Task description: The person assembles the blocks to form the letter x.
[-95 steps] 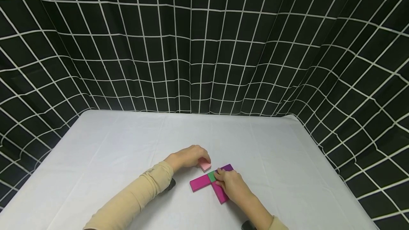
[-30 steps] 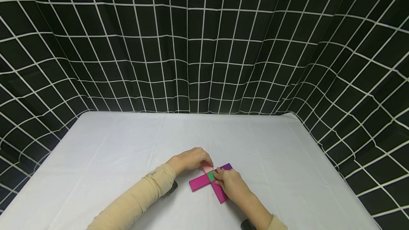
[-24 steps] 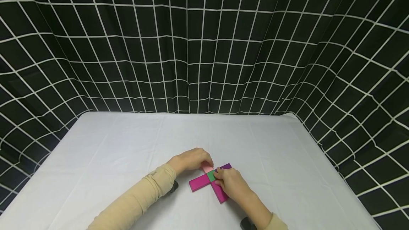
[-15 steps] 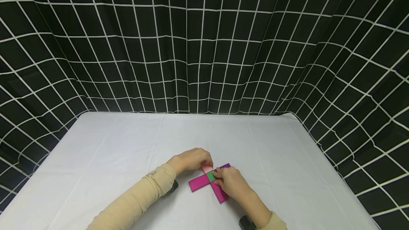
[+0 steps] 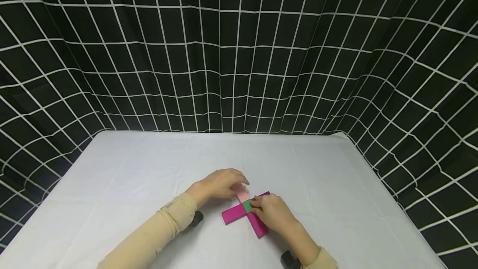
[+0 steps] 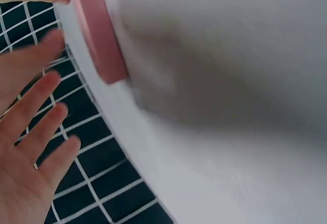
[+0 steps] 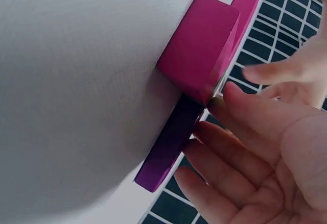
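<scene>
Several coloured blocks lie in a cross on the table, with a small green block [image 5: 247, 206] in the middle. A pink block [image 5: 242, 193] touches it at the far left. Two magenta blocks, one to the left [image 5: 233, 213] and one nearer [image 5: 257, 225], adjoin it too. A purple block [image 7: 171, 145] reaches out to the right. My right hand [image 5: 274, 214] pinches the green block with thumb and index finger, partly covering it; its other fingers lie along the purple block. My left hand [image 5: 221, 183] hovers just beside the pink block, its fingers spread and holding nothing [image 6: 25, 147].
White cloth covers the table [image 5: 149, 169]. Behind and to both sides hangs a black curtain [image 5: 201, 53] with a white grid. Dark wrist cameras [image 5: 289, 259] sit beneath both forearms.
Earlier my left hand slid the pink block up against the green block. It has now let go and lifted slightly back and left. My right hand has stayed nearly still.
</scene>
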Motion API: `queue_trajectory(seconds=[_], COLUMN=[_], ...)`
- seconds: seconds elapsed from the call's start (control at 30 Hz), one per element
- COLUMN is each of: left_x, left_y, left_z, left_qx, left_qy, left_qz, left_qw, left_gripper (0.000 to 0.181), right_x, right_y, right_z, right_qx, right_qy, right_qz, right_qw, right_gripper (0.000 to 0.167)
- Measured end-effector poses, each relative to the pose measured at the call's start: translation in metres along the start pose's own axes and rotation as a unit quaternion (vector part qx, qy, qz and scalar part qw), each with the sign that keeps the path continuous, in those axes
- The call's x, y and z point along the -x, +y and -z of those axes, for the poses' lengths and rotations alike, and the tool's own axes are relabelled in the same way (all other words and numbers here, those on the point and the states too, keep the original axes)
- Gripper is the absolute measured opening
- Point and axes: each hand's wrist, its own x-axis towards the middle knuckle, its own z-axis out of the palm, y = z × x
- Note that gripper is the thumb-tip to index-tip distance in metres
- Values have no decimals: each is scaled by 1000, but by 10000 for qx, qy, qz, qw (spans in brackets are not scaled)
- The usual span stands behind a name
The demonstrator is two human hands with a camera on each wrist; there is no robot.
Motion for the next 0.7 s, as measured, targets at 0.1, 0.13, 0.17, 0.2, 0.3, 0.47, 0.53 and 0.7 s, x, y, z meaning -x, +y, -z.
queue_trajectory(seconds=[0.1, 0.13, 0.17, 0.2, 0.3, 0.47, 0.53, 0.7], left_x=[11, 15, 19, 23, 36, 53, 58, 67], left_y=[2, 2, 2, 3, 3, 2, 1, 2], left_z=[4, 5, 5, 5, 4, -1, -3, -2], left_qx=[-339, -427, -491, -553, -614, -957, -1166, -1487], left_qy=[312, 407, 502, 595, 862, 1132, 1184, 1350], left_qz=[441, 562, 662, 745, 962, 1194, 1281, 1546], left_qw=[9980, 9967, 9953, 9939, 9897, 9817, 9777, 9674], left_gripper=[47, 53, 57, 62, 72, 83, 87, 97], right_x=[1, 1, 2, 2, 5, 12, 15, 23], right_y=[-1, -2, -2, -1, 2, 16, 22, 33], right_z=[1, 1, 1, 1, 2, 7, 10, 14], right_qx=[-36, -54, -87, -100, -65, 174, 308, 481], right_qy=[-19, -17, -4, 37, 269, 554, 530, 388], right_qz=[-74, -119, -167, -219, -424, -793, -918, -1182], right_qw=[10000, 9999, 9998, 9997, 9987, 9952, 9939, 9911], right_gripper=[19, 19, 20, 21, 32, 61, 70, 88])
